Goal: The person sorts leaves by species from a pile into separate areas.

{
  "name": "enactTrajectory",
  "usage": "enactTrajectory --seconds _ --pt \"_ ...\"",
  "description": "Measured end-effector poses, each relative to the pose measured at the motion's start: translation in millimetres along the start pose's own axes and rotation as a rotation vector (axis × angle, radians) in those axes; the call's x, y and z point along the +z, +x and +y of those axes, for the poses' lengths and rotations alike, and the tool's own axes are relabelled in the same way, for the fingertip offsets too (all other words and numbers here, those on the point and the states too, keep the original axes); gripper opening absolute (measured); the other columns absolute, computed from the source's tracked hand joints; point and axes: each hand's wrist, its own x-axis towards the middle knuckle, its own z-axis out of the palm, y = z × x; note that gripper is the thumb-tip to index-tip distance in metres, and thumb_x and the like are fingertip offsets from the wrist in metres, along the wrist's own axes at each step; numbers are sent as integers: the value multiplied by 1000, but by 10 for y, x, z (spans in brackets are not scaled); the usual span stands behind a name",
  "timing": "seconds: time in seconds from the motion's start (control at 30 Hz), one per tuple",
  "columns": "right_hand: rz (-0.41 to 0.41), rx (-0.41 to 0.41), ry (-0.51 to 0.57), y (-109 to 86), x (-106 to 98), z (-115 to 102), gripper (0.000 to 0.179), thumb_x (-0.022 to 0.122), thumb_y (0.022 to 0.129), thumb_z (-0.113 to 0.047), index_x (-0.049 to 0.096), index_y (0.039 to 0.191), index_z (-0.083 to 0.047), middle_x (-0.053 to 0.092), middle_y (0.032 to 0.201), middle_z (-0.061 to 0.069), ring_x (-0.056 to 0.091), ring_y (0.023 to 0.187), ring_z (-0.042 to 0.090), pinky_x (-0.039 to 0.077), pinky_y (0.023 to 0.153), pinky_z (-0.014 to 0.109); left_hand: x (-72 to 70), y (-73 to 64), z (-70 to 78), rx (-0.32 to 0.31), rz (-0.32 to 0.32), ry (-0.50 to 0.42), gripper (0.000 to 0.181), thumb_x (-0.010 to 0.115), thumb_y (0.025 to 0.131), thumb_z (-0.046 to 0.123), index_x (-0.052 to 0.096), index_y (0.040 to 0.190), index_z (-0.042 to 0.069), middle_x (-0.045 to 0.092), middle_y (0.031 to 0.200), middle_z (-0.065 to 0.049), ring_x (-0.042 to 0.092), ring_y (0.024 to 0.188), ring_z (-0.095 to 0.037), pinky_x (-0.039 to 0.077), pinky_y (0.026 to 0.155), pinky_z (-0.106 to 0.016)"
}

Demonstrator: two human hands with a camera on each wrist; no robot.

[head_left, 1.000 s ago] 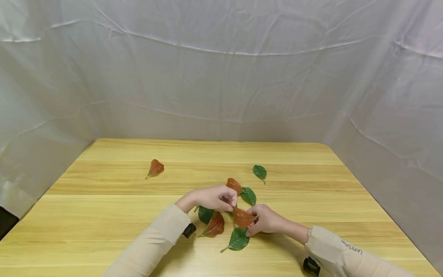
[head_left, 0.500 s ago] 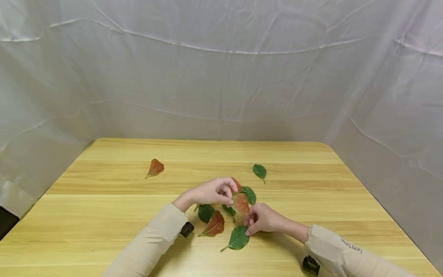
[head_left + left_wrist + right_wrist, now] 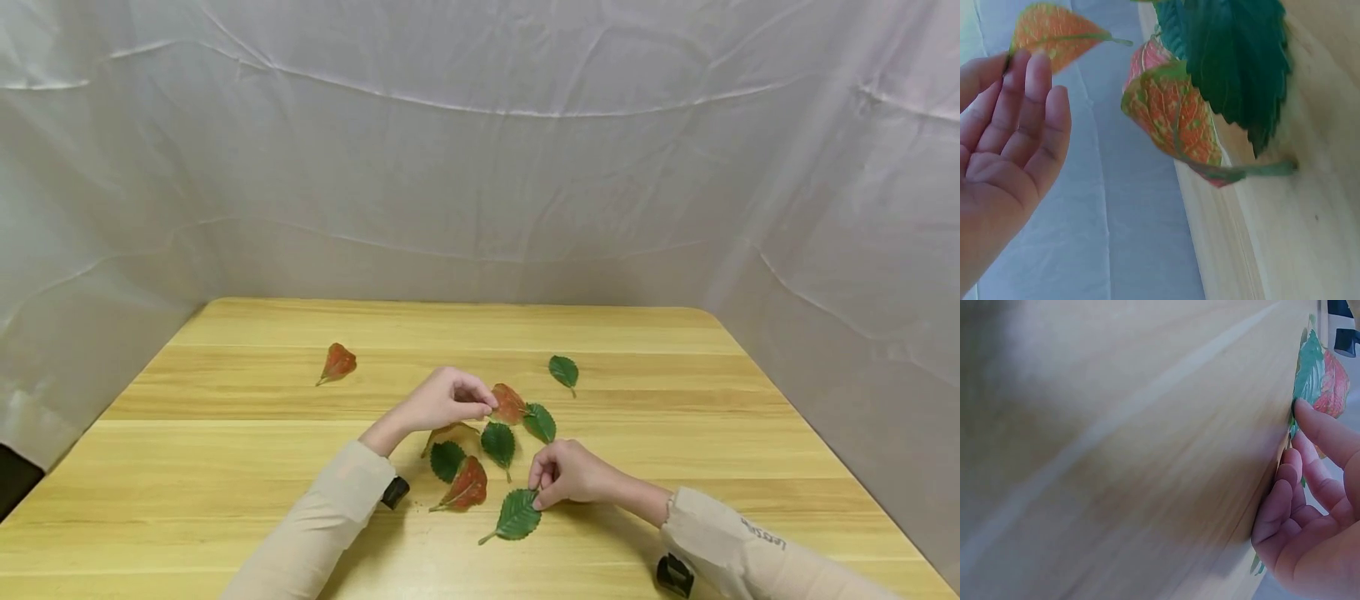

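My left hand (image 3: 450,400) pinches the edge of a red-orange leaf (image 3: 1060,37) between thumb and fingertips; in the left wrist view its stem points right. Below that hand lie a green leaf (image 3: 498,443), a darker green leaf (image 3: 447,461), a red leaf (image 3: 467,486) and a partly covered reddish leaf (image 3: 455,430). My right hand (image 3: 573,473) rests at the table with loosely bent fingers. Its thumb touches the edge of a green leaf (image 3: 518,514), and the index fingertip stays apart from the thumb. Whether anything sits under its other fingers is hidden.
A wooden table (image 3: 225,500) carries the leaves, with grey sheeting (image 3: 480,183) behind and at both sides. One red leaf (image 3: 337,362) lies far left. One green leaf (image 3: 563,372) lies at the back right, and another (image 3: 539,422) beside the left hand's leaf.
My left hand has moved up and left. The red leaf between the two hands has left the right fingers, uncovering the middle green leaf. The right hand has stayed nearly still.
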Motion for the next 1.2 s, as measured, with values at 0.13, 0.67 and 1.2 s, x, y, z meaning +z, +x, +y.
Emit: enactTrajectory --seconds 0.13,0.67,1.2 --pt "0 -1 7 -2 5 8 15 76 64 -2 63 72 -4 52 59 -5 46 54 4 40 52 19 -18 -24 -6 -51 58 19 12 69 78 8 68 87 -1 66 81 -6 60 69 -14 49 63 -25" --pt "-2 4 48 -6 16 11 15 75 64 1 63 71 -2 52 58 -4 45 53 4 39 51 18 -122 -145 -9 -79 206 -39 5 63 78 -5 65 83 -4 63 82 -12 60 73 -28 49 63 -30" --pt "5 5 36 -5 14 19 15 76 64 0 63 71 -3 51 58 -4 44 53 4 38 50 17 -345 -256 -63 -144 296 -53 9 59 80 -6 67 84 -6 65 85 -13 62 77 -26 50 70 -33"
